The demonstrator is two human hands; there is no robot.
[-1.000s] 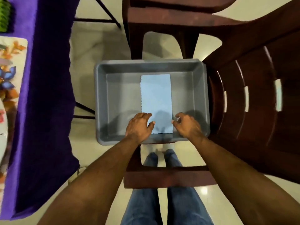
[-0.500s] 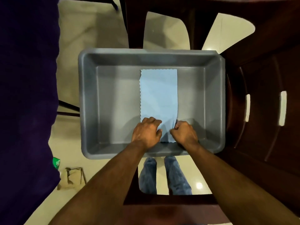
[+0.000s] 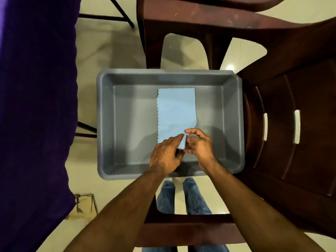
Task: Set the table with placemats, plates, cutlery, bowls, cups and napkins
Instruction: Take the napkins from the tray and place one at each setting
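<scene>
A purple tablecloth hangs at left. In the grey plastic tub lies a pale blue scallop-edged napkin — its near end lifted, pinched between the left hand and right hand, fingers curled round it.

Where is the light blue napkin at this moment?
In the head view the light blue napkin lies on the floor of the grey plastic tub, slightly right of its middle. The left hand and right hand pinch up its near end.
</scene>
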